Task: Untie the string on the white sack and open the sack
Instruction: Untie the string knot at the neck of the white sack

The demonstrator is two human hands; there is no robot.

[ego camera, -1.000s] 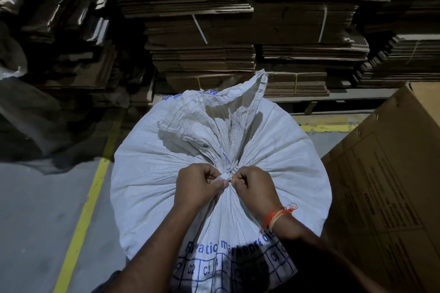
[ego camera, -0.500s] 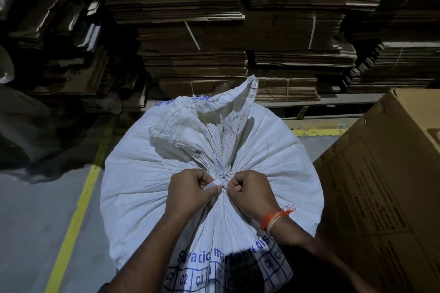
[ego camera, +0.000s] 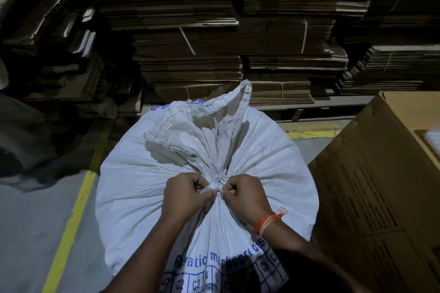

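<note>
Both grips, left hand (ego camera: 184, 194) and right hand (ego camera: 242, 195), stay pinching the string (ego camera: 212, 187); white sack (ego camera: 273, 169) neck unchanged beyond them; knot not yet loose, I judge.

White sack (ego camera: 133, 197) with blue print, orange wristband (ego camera: 266, 220), yellow floor line (ego camera: 69, 226)

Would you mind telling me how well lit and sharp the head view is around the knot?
In the head view, the white sack is brightly lit while the cardboard stacks behind sit dim; both hands and the string look reasonably sharp; wide-angle bending curves the edges.
</note>
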